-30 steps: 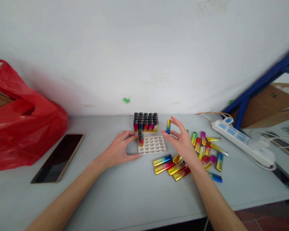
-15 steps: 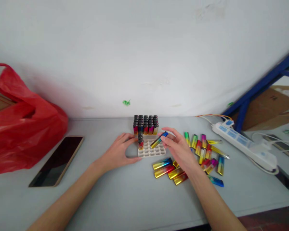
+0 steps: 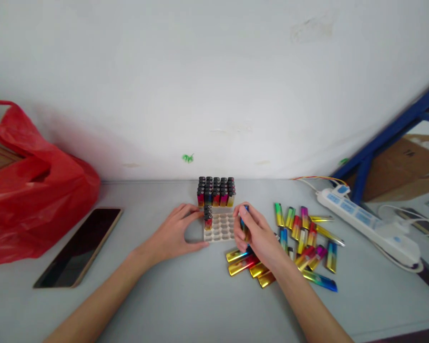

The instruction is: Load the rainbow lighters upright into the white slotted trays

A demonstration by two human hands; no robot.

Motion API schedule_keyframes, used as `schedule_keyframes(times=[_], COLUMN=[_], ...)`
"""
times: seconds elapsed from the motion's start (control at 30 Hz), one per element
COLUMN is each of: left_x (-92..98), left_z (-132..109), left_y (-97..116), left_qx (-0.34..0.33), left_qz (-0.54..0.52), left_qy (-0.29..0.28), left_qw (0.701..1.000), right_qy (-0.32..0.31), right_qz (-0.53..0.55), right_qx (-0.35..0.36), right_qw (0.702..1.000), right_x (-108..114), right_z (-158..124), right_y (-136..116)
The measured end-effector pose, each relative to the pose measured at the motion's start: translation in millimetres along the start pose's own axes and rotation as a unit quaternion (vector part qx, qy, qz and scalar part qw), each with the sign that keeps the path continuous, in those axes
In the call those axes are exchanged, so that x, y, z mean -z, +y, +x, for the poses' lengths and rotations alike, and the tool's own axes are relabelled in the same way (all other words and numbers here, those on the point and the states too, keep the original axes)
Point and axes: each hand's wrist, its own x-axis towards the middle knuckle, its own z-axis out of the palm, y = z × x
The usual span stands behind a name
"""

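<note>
My left hand [image 3: 175,233] curves around the left side of a white tray [image 3: 221,233] with rows of holes, thumb at the near corner and fingers by the far side. A short column of black-topped lighters [image 3: 208,220] stands upright at the tray's left. Just behind, a block of black-topped lighters [image 3: 216,194] stands in tight rows. My right hand [image 3: 253,228], over the tray's right side, is closed on a blue and gold lighter [image 3: 246,224] held nearly upright; its lower part is partly covered by the fingers. Several loose metallic lighters [image 3: 243,265] lie close below that hand.
More colourful lighters [image 3: 302,238] are scattered at the right. A white power strip [image 3: 368,224] with cables lies beyond them, near a blue metal frame [image 3: 364,171] and a cardboard box [image 3: 403,166]. At the left are a phone [image 3: 80,247] and a red plastic bag [image 3: 39,190].
The lighter in my right hand has turned from slanting to nearly upright, and that hand has shifted slightly. My left hand stays at the tray. The whole view has tilted a little.
</note>
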Motion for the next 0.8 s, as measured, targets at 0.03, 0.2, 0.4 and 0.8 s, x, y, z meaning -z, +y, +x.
schedule_keyframes(times=[0.03, 0.2, 0.4, 0.8], left_x=[0.0, 1.8, 2.4, 0.7], left_z=[0, 1, 2, 3], left_y=[0, 3, 4, 2], left_qx=[0.001, 0.004, 0.004, 0.006], left_qz=[0.0, -0.002, -0.002, 0.001], left_qy=[-0.002, -0.005, -0.013, -0.011], left_qw=[1.0, 1.0, 1.0, 1.0], right_qy=[0.004, 0.064, 0.162, 0.166], right_qz=[-0.022, -0.177, -0.189, -0.233], right_qx=[-0.008, 0.005, -0.018, 0.005], right_qw=[1.0, 0.982, 0.968, 0.958], right_x=[-1, -6, -11, -4], right_z=[0, 10, 17, 18], right_y=[2, 13, 15, 19])
